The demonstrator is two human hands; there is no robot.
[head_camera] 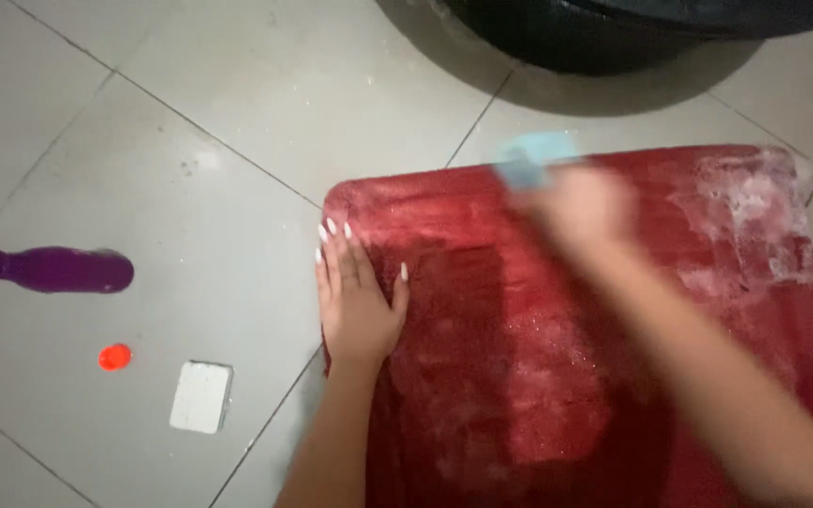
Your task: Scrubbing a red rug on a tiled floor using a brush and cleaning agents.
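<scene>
A wet red mat (557,376) lies flat on the grey tiled floor (237,141), with white soap foam (755,216) on its far right corner. My left hand (358,296) rests palm down on the mat's left edge, fingers spread. My right hand (581,202), blurred by motion, is closed around a light blue scrub brush (534,158) near the mat's far edge.
A purple bottle (58,270) lies on its side at the left. Near it sit a small red cap (115,357) and a white bar of soap (201,396). A dark round tub (613,28) stands beyond the mat at the top.
</scene>
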